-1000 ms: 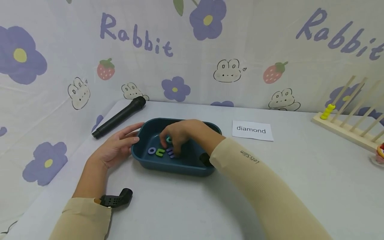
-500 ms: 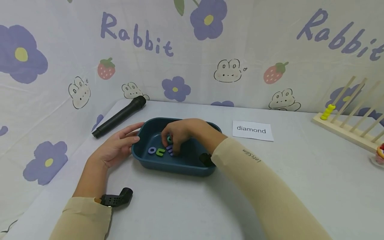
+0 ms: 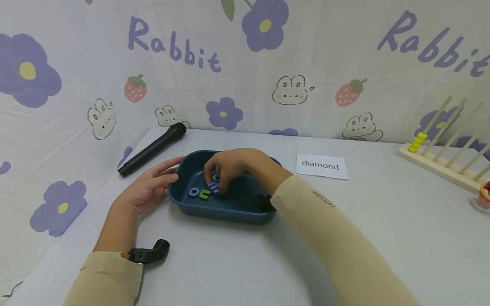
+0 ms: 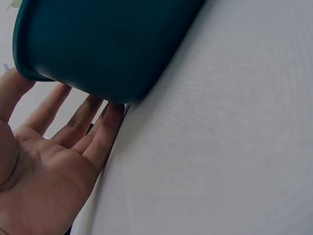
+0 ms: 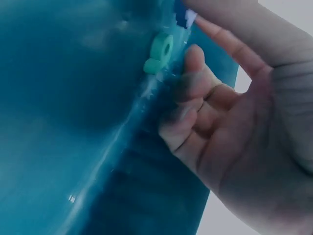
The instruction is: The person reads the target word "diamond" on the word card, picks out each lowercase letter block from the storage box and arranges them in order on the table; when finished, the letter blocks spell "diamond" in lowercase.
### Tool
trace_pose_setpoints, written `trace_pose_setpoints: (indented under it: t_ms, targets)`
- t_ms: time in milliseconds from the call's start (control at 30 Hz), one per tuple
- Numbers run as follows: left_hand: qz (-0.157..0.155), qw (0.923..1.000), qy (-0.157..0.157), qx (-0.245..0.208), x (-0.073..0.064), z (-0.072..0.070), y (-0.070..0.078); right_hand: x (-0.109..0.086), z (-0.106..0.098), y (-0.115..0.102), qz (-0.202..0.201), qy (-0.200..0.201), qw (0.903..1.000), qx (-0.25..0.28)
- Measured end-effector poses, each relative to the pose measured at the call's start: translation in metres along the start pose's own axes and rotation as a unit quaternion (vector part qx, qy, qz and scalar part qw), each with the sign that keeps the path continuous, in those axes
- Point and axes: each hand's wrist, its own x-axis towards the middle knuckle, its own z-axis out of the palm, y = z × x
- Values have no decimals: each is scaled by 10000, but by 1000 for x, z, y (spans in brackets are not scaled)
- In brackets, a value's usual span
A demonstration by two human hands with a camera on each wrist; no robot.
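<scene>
My left hand (image 3: 151, 189) is at the left end of a dark teal tray (image 3: 226, 215). Its thumb touches the rim, and its extended fingers lie against the outer wall, as the left wrist view shows. Inside the tray, my right hand (image 3: 229, 166) pinches a purple letter m (image 3: 213, 187) between thumb and index finger; the other fingers are loosely bent. A purple letter o (image 3: 190, 192) and a green letter n (image 3: 201, 194) lie on the tray floor left of it. Near the right fingers is a mint-green looped letter (image 5: 159, 51), partly hidden in the head view.
A black microphone (image 3: 153, 149) lies behind the left hand. Right of the tray is a white card (image 3: 323, 166) printed "diamond". A wooden peg rack (image 3: 440, 169) with yellow beads stands at the far right, beside a partly visible colourful item (image 3: 484, 197). A patterned cloth hangs behind.
My right hand has closed on the purple m and shifted it slightly up and left in the head view. The left hand and the tray have stayed in place.
</scene>
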Motion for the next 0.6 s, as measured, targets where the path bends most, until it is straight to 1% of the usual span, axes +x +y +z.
trace_pose_setpoints:
  t_ms: [167,333,433,600]
  targets:
    - [1,10000,-83,15,-2,-3,0,-4,-10,2,-171,8,9984,539]
    - [1,10000,-41,10,-6,-6,0,-11,-18,3,-394,97,9947,943]
    - [-26,10000,-73,-47,-6,-5,0,-19,-21,7,-398,157,9925,1149]
    - [-65,9999,-79,-57,-1,0,-1,-33,-25,12,-419,258,9885,1431]
